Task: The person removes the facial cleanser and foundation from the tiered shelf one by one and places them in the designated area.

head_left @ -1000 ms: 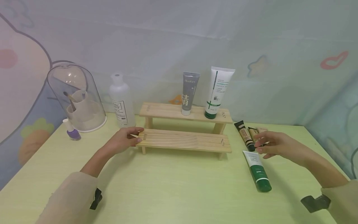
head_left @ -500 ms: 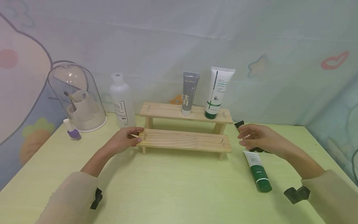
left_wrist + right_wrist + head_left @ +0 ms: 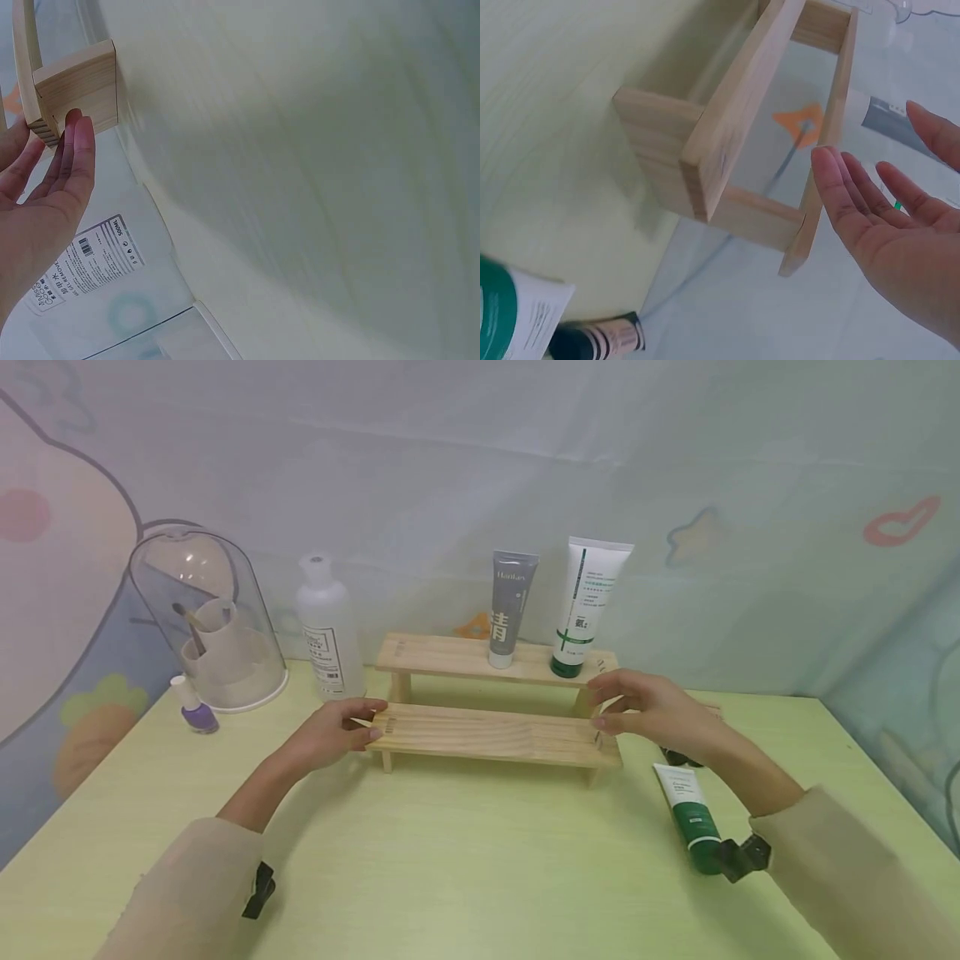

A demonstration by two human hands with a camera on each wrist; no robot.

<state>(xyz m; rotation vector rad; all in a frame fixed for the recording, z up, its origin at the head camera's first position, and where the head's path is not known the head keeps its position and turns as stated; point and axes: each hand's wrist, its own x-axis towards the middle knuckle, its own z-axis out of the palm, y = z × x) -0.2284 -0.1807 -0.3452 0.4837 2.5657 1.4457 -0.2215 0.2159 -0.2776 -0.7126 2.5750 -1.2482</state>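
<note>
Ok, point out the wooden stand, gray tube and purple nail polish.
Wooden stand [image 3: 491, 732], head view: lower shelf's top.
Gray tube [image 3: 512, 608], head view: front of body.
Purple nail polish [image 3: 200, 718], head view: bottle's body.

And there, small tubes [image 3: 678, 757] were mostly masked by the right hand [image 3: 651, 708]; in right-wrist view, the green tube [image 3: 525, 316] was cropped!

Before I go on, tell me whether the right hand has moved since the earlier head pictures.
Yes, leftward: in the head view, the right hand, formerly right of the wooden stand, now overlaps its right end.
</note>
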